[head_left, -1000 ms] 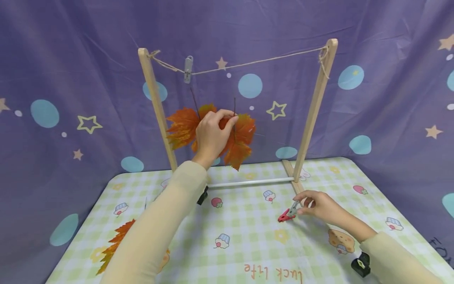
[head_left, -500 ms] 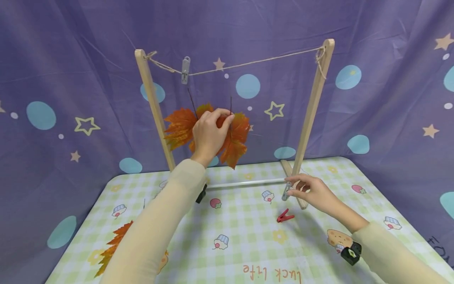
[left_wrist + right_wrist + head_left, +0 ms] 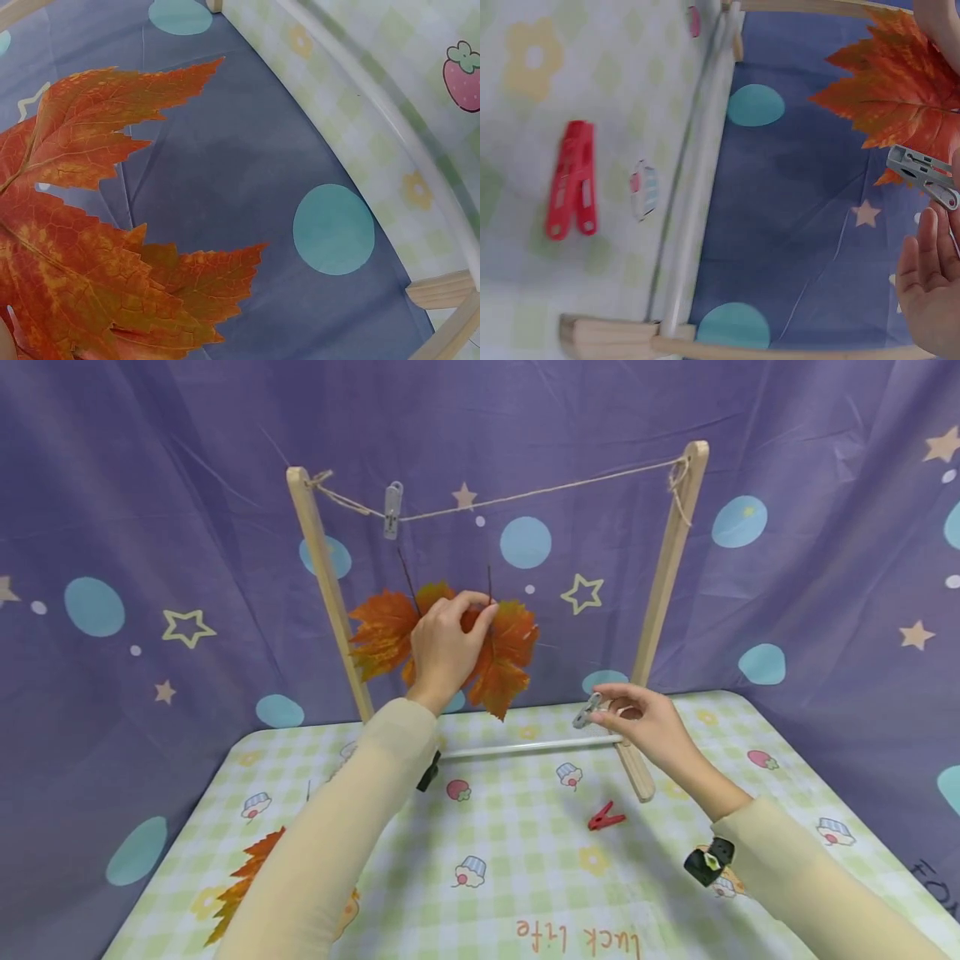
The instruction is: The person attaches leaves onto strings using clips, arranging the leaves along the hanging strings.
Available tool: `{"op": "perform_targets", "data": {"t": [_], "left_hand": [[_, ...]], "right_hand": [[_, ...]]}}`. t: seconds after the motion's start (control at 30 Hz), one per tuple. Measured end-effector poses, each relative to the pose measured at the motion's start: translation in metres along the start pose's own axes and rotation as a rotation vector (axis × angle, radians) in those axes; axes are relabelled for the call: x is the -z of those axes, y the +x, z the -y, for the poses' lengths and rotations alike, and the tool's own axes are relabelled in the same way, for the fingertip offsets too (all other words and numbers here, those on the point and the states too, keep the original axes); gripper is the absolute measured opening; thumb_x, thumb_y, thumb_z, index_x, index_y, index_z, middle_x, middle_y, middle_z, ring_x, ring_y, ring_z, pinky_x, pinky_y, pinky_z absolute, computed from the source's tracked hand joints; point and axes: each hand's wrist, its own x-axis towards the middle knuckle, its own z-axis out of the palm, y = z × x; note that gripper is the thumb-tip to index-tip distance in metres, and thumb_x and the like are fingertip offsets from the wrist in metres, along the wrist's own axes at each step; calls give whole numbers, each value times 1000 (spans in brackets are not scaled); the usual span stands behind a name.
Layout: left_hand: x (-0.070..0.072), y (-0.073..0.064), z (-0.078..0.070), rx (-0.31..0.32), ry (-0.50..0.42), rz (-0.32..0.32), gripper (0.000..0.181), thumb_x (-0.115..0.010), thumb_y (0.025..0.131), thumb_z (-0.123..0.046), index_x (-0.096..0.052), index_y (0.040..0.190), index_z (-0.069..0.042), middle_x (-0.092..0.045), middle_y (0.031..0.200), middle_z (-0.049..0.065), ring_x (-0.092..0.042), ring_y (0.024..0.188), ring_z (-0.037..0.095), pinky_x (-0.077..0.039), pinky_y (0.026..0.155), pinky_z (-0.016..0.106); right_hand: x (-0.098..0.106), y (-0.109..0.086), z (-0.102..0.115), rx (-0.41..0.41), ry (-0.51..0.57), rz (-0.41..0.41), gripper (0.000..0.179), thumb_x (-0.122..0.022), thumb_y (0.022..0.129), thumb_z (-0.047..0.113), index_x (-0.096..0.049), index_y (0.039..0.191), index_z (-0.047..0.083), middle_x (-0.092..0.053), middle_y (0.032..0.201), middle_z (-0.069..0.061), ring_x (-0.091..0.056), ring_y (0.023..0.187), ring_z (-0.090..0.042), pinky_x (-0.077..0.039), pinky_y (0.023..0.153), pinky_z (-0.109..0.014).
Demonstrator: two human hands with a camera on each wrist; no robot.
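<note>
My left hand (image 3: 447,639) pinches an orange-red artificial maple leaf (image 3: 512,647) near its stem, below the twine. A second maple leaf (image 3: 384,631), partly hidden behind that hand, has its stem pointing up toward a grey clothespin (image 3: 392,512) clipped on the twine (image 3: 540,491). Between thumb and fingertips, my right hand (image 3: 651,724) holds another grey clothespin (image 3: 587,711), raised near the frame's right post. In the left wrist view, orange leaf lobes (image 3: 90,277) fill the left side. The right wrist view shows the held clothespin (image 3: 922,174) overlapping the leaf.
A red clothespin (image 3: 605,817) lies on the checked tablecloth (image 3: 525,868). Another maple leaf (image 3: 247,877) lies at left, partly under the left sleeve. The wooden frame's right post (image 3: 667,577), left post (image 3: 330,585) and white crossbar (image 3: 532,746) surround the work.
My right hand has lifted the grey clothespin from beside the red one, up and slightly left, past the crossbar. The red clothespin stays on the table. My left hand keeps its hold on the leaf.
</note>
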Motion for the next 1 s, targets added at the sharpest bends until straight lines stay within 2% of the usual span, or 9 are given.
{"op": "perform_targets", "data": {"t": [0.13,0.37,0.5,0.63,0.73,1.0], "left_hand": [[0,0,-1,-7,4,-12,25,-65,96,-39,-75,109,-19,-60,76,3,-44,56,19,-35,53,33],[1,1,-3,-6,16,-31,27,-64,97,-40,-75,109,-19,-60,75,2,-44,55,18,-35,52,33],[1,3,-6,-14,13,-38,26,-64,97,-40,-75,109,-19,-60,74,2,-46,57,18,-37,52,32],[1,4,-9,-20,10,-47,26,-65,96,-39,-75,108,-19,-58,71,1,-44,56,17,-36,52,32],[1,4,-10,-23,11,-53,25,-66,96,-38,-75,107,-18,-57,69,1,-42,55,17,-34,51,32],[2,7,-12,-16,21,-48,25,-65,96,-39,-75,108,-18,-56,69,2,-42,54,18,-34,52,32]], "right_hand": [[-4,9,10,18,17,-37,41,-77,89,26,-68,125,9,-67,100,-9,-63,82,-16,-51,72,-24],[-12,24,26,115,59,-117,37,-77,88,20,-69,122,6,-67,105,-11,-62,82,-12,-51,72,-20],[-15,33,37,133,101,-153,35,-76,89,19,-70,121,5,-66,104,-12,-61,79,-10,-50,70,-20],[-15,40,49,145,118,-184,35,-74,91,21,-70,123,8,-66,102,-7,-60,77,-10,-48,67,-22],[-16,46,57,168,133,-204,34,-74,91,21,-70,123,9,-66,101,-4,-57,74,-11,-46,66,-22],[-15,69,82,282,114,-272,31,-75,89,14,-72,117,1,-68,98,-9,-47,61,-9,-38,58,-22]]}}
